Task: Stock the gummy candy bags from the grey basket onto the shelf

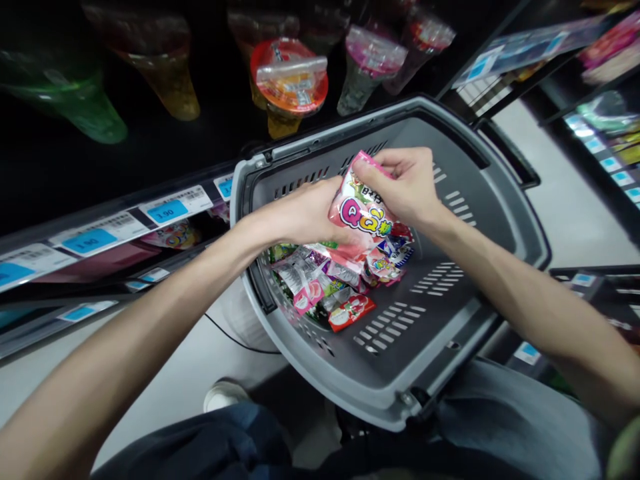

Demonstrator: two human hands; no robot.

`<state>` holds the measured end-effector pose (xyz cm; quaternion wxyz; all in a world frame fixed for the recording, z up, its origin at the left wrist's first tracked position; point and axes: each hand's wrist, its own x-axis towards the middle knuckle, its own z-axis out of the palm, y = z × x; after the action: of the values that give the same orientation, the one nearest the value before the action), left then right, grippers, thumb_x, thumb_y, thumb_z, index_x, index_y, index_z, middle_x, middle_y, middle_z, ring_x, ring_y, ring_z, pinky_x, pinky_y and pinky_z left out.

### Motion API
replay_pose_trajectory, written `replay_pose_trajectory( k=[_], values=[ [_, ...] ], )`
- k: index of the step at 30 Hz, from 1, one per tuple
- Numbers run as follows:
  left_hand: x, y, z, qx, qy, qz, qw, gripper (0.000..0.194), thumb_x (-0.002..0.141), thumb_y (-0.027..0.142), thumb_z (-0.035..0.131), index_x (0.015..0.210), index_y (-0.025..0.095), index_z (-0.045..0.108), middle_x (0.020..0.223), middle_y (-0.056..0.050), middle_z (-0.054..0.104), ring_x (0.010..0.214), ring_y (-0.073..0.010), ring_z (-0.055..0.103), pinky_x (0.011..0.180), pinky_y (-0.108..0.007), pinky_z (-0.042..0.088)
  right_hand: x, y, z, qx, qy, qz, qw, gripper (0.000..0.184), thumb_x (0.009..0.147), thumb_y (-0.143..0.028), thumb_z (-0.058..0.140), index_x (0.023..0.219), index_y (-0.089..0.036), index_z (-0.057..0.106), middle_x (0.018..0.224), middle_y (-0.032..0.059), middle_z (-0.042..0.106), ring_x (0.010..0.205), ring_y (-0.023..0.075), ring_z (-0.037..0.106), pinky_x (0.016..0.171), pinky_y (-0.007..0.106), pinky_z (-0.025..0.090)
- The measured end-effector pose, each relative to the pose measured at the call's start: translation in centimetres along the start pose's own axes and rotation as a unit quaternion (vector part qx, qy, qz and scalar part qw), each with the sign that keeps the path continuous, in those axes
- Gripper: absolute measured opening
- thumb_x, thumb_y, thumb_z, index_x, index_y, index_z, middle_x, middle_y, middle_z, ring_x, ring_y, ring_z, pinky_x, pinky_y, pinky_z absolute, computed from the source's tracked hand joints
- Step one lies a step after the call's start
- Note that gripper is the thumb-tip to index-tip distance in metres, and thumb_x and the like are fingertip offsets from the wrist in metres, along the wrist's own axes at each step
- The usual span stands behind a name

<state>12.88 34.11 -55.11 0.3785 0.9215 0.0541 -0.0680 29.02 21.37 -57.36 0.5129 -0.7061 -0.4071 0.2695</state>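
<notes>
Both my hands hold a pink bag of QQ gummy candy (pixel 364 210) above a grey shopping basket (pixel 505 220). My left hand (pixel 315 210) is closed around the bag's left side, its fingers partly hidden behind it. With thumb and fingers, my right hand (pixel 407 183) pinches the bag's upper right edge. Below them, several small candy packets (pixel 320 273) lie heaped in the basket's left part, among them a red packet (pixel 353 312).
Beyond the basket stands a dark shelf with a bowl-shaped, red-lidded cup (pixel 290 77) and several clear cone-shaped packs (pixel 373 67). Price labels (pixel 167 210) line the shelf edge at left. More shelving stands at right. A white shoe (pixel 226 395) is on the floor below.
</notes>
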Motion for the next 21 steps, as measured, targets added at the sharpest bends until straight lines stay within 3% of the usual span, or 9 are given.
replay_pose_trajectory(
  k=[6,10,13,16,19,21],
  values=[
    [0.2,-0.1,0.2,-0.01,0.027,-0.022,0.999,0.056,0.084,0.047,0.067,0.128,0.017,0.051,0.12,-0.011,0.067,0.104,-0.0236,0.065,0.081,-0.03,0.05,1.0,0.7,-0.3,-0.024,0.101,-0.02,0.994,0.05,0.072,-0.064,0.078,0.062,-0.02,0.058,0.056,-0.0021,0.053,0.064,0.0139,0.059,0.048,0.021,0.041],
    [0.1,0.0,0.3,-0.026,0.055,0.026,0.998,0.078,0.082,0.039,0.068,0.15,0.022,0.032,0.134,-0.011,0.061,0.121,-0.0263,0.06,0.096,-0.036,0.048,1.2,0.9,-0.7,0.003,0.092,0.014,0.996,0.048,0.074,-0.062,0.077,0.061,-0.02,0.058,0.058,-0.0012,0.055,0.063,0.014,0.059,0.049,0.023,0.041],
    [0.0,0.1,0.2,-0.013,0.064,0.064,0.996,0.097,0.079,0.034,0.069,0.158,0.028,0.013,0.149,-0.01,0.05,0.138,-0.0298,0.048,0.108,-0.042,0.041,1.1,1.0,-0.7,0.067,0.092,0.055,0.992,0.049,0.074,-0.059,0.079,0.058,-0.02,0.055,0.057,-0.0013,0.053,0.055,0.0114,0.052,0.048,0.025,0.039],
    [0.0,0.3,0.2,0.018,0.061,0.087,0.994,0.101,0.077,0.031,0.07,0.159,0.032,0.012,0.16,-0.008,0.037,0.147,-0.0327,0.036,0.113,-0.045,0.036,1.0,0.6,-0.4,0.139,0.102,0.086,0.981,0.051,0.069,-0.059,0.084,0.059,-0.02,0.053,0.058,-0.001,0.054,0.051,0.0101,0.047,0.049,0.028,0.04],
    [0.0,0.5,0.2,0.044,0.064,0.07,0.994,0.1,0.076,0.028,0.069,0.159,0.033,0.014,0.162,-0.006,0.035,0.148,-0.0332,0.034,0.113,-0.044,0.036,1.0,-0.1,-0.3,0.196,0.09,0.098,0.971,0.048,0.073,-0.061,0.08,0.067,-0.02,0.056,0.063,0.0011,0.06,0.06,0.0145,0.057,0.062,0.033,0.052],
    [-0.2,0.7,0.1,0.055,0.081,0.057,0.994,0.099,0.077,0.029,0.068,0.159,0.033,0.014,0.161,-0.006,0.036,0.146,-0.0333,0.037,0.112,-0.043,0.037,1.1,-0.5,-0.5,0.234,0.052,0.104,0.965,0.047,0.08,-0.065,0.07,0.073,-0.02,0.058,0.067,0.0029,0.064,0.072,0.0192,0.064,0.074,0.038,0.056]
  ],
)
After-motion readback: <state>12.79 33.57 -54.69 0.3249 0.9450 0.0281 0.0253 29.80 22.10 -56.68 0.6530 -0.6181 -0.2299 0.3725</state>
